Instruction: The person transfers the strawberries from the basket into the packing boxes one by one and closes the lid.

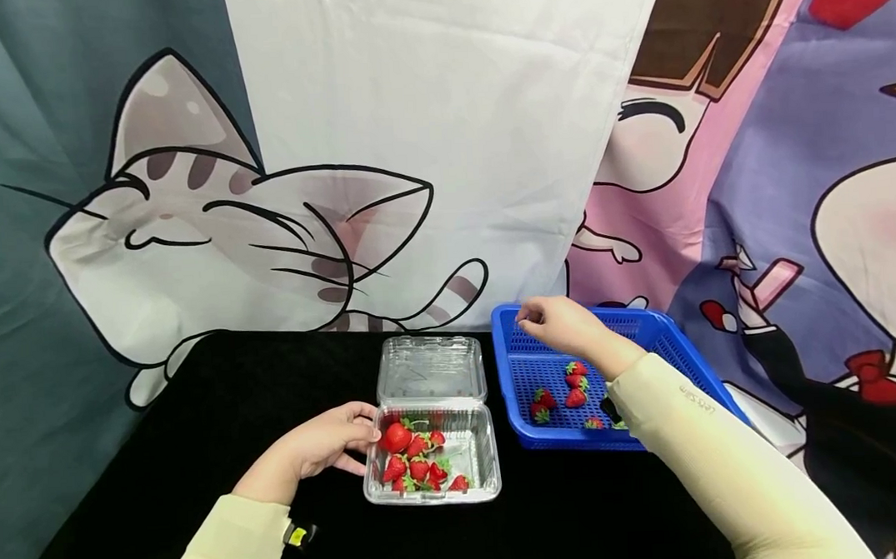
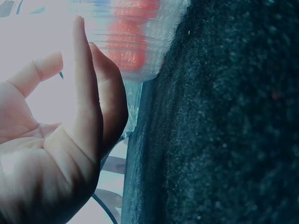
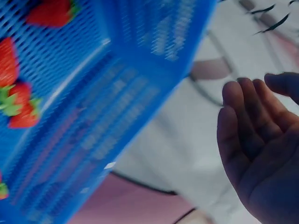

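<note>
My left hand grips the left rim of a clear plastic clamshell box, whose lid stands folded back. Several red strawberries with green leaves lie inside, mostly in its left half. In the left wrist view, the straight and bent fingers are close to the box wall; glare hides part of them. My right hand hovers over the back left rim of a blue plastic basket. Its fingers are loosely bent and hold nothing. Strawberries lie on the basket's slotted floor.
A black cloth covers the table under the box and basket. Behind it hangs a printed curtain with a cartoon cat and a girl. My right forearm crosses the basket's front right part and hides some of its contents.
</note>
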Demonstrator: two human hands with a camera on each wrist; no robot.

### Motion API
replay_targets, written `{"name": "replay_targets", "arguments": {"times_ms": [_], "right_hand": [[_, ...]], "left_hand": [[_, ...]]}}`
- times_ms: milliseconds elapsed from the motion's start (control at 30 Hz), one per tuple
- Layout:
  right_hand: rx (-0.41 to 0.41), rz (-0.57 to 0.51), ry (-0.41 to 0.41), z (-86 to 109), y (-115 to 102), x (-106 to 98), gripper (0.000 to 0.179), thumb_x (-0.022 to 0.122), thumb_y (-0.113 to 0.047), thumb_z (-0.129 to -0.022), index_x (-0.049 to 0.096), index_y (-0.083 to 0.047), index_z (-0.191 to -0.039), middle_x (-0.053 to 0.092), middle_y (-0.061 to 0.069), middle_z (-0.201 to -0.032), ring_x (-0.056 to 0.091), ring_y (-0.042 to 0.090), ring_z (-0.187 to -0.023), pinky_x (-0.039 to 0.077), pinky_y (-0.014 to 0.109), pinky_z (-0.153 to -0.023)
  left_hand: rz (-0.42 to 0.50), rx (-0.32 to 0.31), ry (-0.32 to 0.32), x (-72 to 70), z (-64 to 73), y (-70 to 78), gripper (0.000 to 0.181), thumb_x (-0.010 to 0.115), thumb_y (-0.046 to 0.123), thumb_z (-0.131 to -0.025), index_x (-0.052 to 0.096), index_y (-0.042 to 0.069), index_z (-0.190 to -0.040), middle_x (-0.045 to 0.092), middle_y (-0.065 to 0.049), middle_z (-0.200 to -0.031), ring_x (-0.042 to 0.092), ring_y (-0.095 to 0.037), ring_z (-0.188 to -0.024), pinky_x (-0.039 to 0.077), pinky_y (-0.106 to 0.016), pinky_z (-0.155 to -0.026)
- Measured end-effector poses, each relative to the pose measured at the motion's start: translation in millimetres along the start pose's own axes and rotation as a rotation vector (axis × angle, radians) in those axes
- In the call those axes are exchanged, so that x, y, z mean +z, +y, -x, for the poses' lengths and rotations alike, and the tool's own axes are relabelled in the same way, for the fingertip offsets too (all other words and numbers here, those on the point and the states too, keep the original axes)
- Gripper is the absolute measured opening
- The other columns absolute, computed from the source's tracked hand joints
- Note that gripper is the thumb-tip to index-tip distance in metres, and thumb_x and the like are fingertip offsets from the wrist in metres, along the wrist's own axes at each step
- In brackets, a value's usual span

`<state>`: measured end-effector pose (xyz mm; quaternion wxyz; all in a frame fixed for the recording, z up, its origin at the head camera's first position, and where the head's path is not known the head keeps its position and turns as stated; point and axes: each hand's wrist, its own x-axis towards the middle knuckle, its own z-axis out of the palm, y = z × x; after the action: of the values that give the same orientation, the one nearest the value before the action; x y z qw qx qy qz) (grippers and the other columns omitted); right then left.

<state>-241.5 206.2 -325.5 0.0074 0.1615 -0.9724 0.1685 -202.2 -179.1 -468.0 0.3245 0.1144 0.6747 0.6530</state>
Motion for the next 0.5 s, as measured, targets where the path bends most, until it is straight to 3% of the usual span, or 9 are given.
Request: {"name": "replay_targets", "arguments": {"times_ms": [167, 300, 500], "right_hand": [[0.095, 0.016, 0.008, -8.1, 38, 7, 0.017, 0.056, -0.022, -0.098, 0.067, -0.01, -0.104, 0.068, 0.005, -0.096, 0.06, 0.021, -0.084, 0.05, 0.044, -0.079], [0.173, 0.088, -0.007, -12.4, 63, 17, 0.018, 0.055, -0.022, -0.098, 0.067, -0.009, -0.101, 0.066, 0.005, -0.091, 0.058, 0.021, -0.078, 0.049, 0.043, -0.074], [0.253, 0.174, -0.083, -13.1, 91, 30, 0.017, 0.058, -0.021, -0.097, 0.068, -0.007, -0.101, 0.067, 0.008, -0.093, 0.06, 0.023, -0.078, 0.051, 0.046, -0.074]], "left_hand": [[0.014, -0.003, -0.004, -0.5, -0.8, -0.6, 0.046, 0.06, 0.011, -0.092, 0.039, -0.006, -0.13, 0.067, -0.014, -0.107, 0.067, -0.026, -0.095, 0.059, -0.046, -0.074], [0.016, -0.003, -0.002, -0.6, -1.6, -1.5, 0.046, 0.061, 0.012, -0.092, 0.039, -0.005, -0.129, 0.067, -0.014, -0.107, 0.067, -0.026, -0.095, 0.059, -0.046, -0.073], [0.005, -0.002, 0.003, 0.4, -0.6, -1.7, 0.047, 0.061, 0.012, -0.091, 0.039, -0.005, -0.129, 0.066, -0.013, -0.106, 0.067, -0.025, -0.094, 0.059, -0.046, -0.073]]}}
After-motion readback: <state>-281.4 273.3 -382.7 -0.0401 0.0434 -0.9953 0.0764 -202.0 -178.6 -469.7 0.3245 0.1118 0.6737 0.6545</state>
